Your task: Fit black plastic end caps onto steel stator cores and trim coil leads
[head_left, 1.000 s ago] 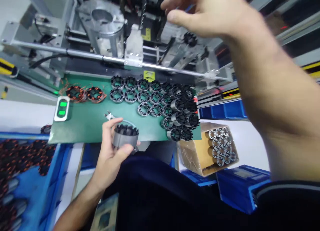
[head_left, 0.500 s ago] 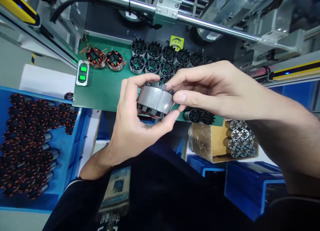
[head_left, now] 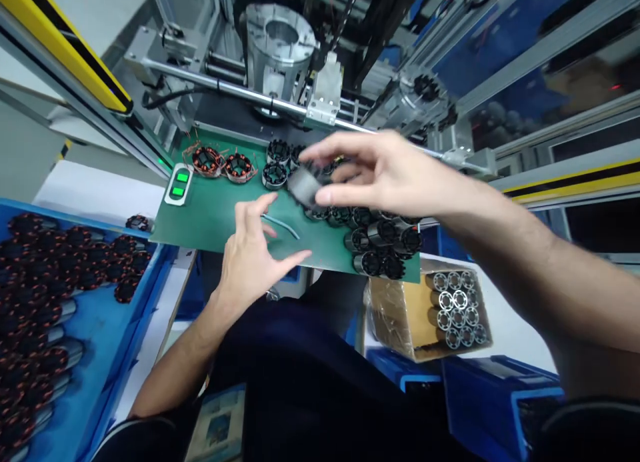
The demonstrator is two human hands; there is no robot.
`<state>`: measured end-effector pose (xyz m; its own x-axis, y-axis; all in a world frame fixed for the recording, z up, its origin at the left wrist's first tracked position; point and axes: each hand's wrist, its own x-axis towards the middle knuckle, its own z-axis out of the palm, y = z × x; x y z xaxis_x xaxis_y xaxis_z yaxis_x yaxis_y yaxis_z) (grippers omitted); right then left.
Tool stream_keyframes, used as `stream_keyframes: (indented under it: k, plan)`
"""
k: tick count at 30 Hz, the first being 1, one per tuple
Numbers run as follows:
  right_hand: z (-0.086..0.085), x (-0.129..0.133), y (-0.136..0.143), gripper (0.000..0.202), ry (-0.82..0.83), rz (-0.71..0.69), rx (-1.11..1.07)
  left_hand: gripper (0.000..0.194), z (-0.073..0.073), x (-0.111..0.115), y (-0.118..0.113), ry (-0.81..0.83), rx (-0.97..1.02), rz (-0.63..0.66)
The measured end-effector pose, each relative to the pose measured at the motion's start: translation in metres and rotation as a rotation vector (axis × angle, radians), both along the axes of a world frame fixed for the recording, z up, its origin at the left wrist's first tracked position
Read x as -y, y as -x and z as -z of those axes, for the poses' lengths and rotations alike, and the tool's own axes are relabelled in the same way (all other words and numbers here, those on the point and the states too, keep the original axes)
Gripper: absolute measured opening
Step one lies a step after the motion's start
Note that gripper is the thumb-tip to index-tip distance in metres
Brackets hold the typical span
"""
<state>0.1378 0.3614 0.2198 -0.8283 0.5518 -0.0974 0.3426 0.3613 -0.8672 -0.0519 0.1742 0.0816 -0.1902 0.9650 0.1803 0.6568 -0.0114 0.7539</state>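
My right hand (head_left: 365,169) grips a motor stator core (head_left: 305,184), a grey metal ring with black end pieces, blurred by motion. It is held above the green work plate (head_left: 210,219), in front of the rows of similar stator cores (head_left: 276,175). Lower and to the left, my left hand (head_left: 255,249) hovers with thumb and fingers apart and nothing between them. Near its fingertips a thin, pale blue-grey rod or tube (head_left: 281,225) lies on the plate. Two copper-wound stators (head_left: 239,167) sit at the back left of the plate.
Behind the plate stands a machine with a horizontal metal rod (head_left: 240,92) and a round metal fixture (head_left: 280,39). A two-button green switch (head_left: 179,185) is at the left. Wound stators fill a blue bin (head_left: 100,342); a cardboard box (head_left: 395,315) holds metal cores.
My right hand has taken the stator core out of my left hand and moved it up and left. My left hand has let go and opened. The view has shifted, showing more machine.
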Motion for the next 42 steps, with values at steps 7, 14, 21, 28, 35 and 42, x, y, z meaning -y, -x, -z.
stream_keyframes:
  k: [7, 14, 21, 28, 35, 42]
  plan:
    - [-0.029, -0.13, 0.067, 0.067, -0.685, 0.362, 0.062, 0.026, 0.052, 0.0, 0.027, 0.289, -0.397, -0.146]
    - [-0.008, -0.184, 0.128, 0.059, -0.86, 0.326, 0.298, 0.028, 0.056, 0.016, 0.11, 0.158, -0.454, -0.248]
    - [-0.017, -0.206, 0.142, 0.051, -0.877, 0.135, 0.551, 0.028, 0.072, 0.012, 0.162, -0.026, -0.562, -0.253]
    - [-0.034, -0.226, 0.157, 0.048, -0.904, -0.005, 0.726, 0.02, 0.077, 0.003, 0.136, -0.22, -0.598, -0.348]
    - [-0.035, -0.225, 0.161, 0.05, -0.956, -0.023, 0.726, 0.013, 0.07, -0.01, 0.051, -0.318, -0.347, -0.175]
    - [-0.04, -0.225, 0.162, 0.074, -0.921, -0.011, 0.753, 0.009, 0.082, -0.023, -0.008, -0.125, -0.284, 0.034]
